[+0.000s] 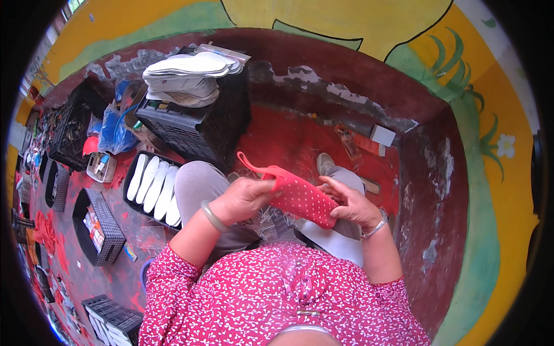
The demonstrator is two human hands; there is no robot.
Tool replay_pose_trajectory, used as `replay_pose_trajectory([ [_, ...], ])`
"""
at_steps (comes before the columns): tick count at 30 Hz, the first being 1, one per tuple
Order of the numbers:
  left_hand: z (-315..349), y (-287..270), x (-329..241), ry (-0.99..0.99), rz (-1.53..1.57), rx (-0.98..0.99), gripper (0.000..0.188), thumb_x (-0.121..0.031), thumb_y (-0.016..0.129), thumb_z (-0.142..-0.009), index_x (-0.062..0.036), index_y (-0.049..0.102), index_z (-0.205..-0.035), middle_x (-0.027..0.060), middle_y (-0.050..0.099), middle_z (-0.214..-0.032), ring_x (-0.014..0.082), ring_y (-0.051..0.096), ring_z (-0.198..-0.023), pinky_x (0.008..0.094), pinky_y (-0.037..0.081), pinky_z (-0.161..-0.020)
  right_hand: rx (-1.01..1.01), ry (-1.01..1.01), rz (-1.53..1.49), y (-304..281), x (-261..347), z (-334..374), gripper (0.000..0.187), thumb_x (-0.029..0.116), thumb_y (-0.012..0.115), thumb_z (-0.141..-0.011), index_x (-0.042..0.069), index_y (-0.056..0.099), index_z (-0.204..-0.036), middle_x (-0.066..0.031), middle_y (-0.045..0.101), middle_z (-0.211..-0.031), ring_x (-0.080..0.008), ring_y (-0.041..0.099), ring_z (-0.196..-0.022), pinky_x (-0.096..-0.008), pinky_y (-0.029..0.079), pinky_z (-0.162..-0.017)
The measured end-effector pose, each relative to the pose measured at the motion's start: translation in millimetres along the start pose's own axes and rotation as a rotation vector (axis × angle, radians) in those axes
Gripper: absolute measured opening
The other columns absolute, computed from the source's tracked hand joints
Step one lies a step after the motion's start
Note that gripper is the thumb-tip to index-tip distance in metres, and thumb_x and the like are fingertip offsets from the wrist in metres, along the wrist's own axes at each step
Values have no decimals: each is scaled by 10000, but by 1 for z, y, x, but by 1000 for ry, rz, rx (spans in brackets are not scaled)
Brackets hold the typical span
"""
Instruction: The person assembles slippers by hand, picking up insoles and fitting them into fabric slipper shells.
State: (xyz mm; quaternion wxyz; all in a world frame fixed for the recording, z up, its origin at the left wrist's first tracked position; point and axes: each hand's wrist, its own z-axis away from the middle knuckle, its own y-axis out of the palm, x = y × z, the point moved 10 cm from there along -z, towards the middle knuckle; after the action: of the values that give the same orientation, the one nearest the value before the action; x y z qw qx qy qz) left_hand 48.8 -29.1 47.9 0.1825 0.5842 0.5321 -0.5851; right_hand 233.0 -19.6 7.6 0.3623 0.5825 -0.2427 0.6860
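Between my two hands, above my lap, is a red dotted cloth piece (300,199) with white dots and a narrow loop at its far left end. It looks like part of a cloth shoe. My left hand (252,199) grips its left end, with the fingertips partly hidden behind the cloth. At the other, rounded end, my right hand (355,206) pinches the edge, thumb against the cloth and fingers bent above it. A white piece (337,242) rests across my lap under the right forearm.
Left of my knee stands a black tray (131,199) of white shoe insoles (153,187). Beyond it, a black crate (202,130) carries stacked insoles (184,78). Baskets (109,230) and red scraps (49,233) lie farther left. A low dark-red wall (430,184) closes the right.
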Motion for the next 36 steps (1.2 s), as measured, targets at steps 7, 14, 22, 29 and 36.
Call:
replay_pose_trajectory([
  [7,-13,5,-49,190,-197,-13,303,-121,646,-800,-77,602,-1097,163,624,-873,322,624,-698,400,492,-613,95,99,-65,32,-9,-8,565,150,690,-795,-7,460,-1287,-96,578,-1158,-163,547,-1042,-297,418,-910],
  [14,-10,-13,-1,-231,524,-221,537,28,688,-757,6,487,-1254,103,549,-1211,117,602,-871,239,507,-780,-174,-162,-615,-3,-4,-3,429,173,676,-829,31,526,-1205,-74,597,-1150,-201,573,-1056,-358,439,-930],
  [22,-16,78,38,-425,700,82,716,-244,762,-749,56,395,-1285,149,588,-1135,165,620,-930,262,502,-730,-521,-233,-909,-34,-10,-27,367,235,636,-869,53,516,-1164,-81,603,-1098,-205,595,-1007,-385,490,-894],
  [29,-21,78,49,-529,735,-59,578,-226,740,-780,52,461,-1203,109,610,-1061,151,625,-857,253,503,-721,-614,-275,-851,-34,-9,-28,332,223,626,-879,46,519,-1139,-88,609,-1077,-210,604,-986,-385,499,-876],
  [36,-16,72,33,-641,1063,-41,338,-270,690,-820,-35,612,-1052,-33,632,-865,-3,452,-611,149,306,-529,-578,-217,-820,-26,-12,-33,317,239,606,-893,36,530,-1124,-96,613,-1072,-206,606,-978,-379,498,-866],
])
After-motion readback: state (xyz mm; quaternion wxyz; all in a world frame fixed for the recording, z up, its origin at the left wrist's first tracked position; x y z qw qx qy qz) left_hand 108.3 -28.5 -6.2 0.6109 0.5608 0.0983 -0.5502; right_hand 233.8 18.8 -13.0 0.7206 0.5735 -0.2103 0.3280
